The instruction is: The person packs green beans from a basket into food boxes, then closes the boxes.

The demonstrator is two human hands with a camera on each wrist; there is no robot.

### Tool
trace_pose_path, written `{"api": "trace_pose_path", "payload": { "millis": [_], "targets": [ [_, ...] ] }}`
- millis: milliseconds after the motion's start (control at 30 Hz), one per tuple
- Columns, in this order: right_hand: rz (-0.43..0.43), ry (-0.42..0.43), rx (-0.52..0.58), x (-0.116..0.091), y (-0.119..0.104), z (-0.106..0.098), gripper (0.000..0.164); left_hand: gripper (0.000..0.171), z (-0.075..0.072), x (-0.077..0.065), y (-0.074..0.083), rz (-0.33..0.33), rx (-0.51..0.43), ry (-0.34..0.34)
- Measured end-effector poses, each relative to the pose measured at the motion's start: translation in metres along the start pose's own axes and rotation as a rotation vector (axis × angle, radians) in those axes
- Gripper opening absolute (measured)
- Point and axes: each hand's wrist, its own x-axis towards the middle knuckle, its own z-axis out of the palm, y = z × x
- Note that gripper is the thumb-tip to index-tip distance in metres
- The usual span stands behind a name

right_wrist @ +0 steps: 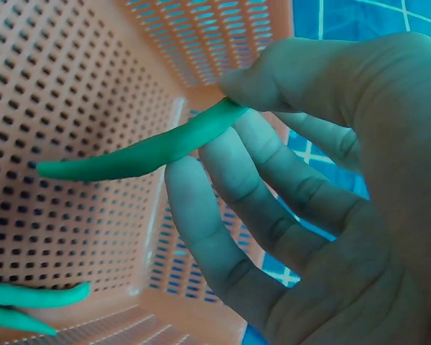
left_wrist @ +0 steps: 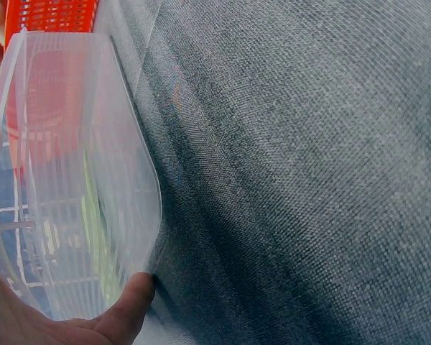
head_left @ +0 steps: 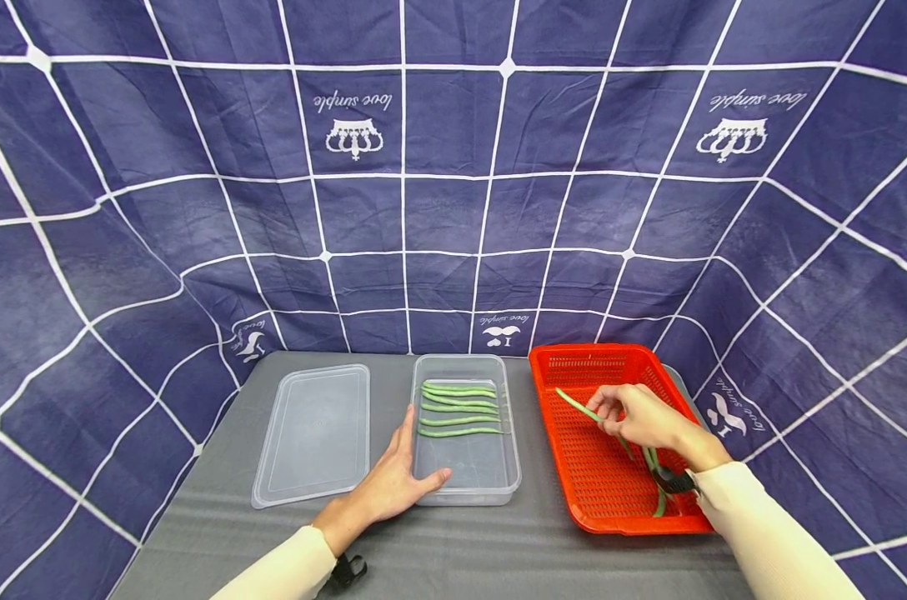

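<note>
Between thumb and fingers, my right hand (head_left: 633, 414) pinches a green bean (right_wrist: 136, 159) above the red basket (head_left: 584, 492). Part of that bean is hidden behind the fingers in the head view. More green beans (right_wrist: 29, 295) lie in the basket, partly covered by my right wrist. My left hand (head_left: 397, 479) rests against the left side of a clear plastic container (head_left: 464, 498), its thumb spread toward the near end. Inside the container, several green beans (head_left: 461, 421) lie side by side crosswise, toward the far half.
A translucent lid (head_left: 318, 437) lies flat to the left of the container. Grey cloth (head_left: 491, 558) covers the table. A blue curtain (head_left: 453, 208) with white lines rises behind and at both sides.
</note>
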Motion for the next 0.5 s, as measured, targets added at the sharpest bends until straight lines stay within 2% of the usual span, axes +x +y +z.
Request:
{"api": "trace_pose_path", "payload": {
  "millis": [267, 500],
  "targets": [
    [-0.061, 0.048, -0.013, 0.008, -0.015, -0.002, 0.033, 0.136, 0.000, 0.000, 0.000, 0.000, -0.001, 0.000],
    [-0.066, 0.062, -0.019, 0.017, -0.034, -0.003, 0.031, 0.137, -0.001, -0.001, 0.000, 0.000, -0.004, 0.003]
  ]
}}
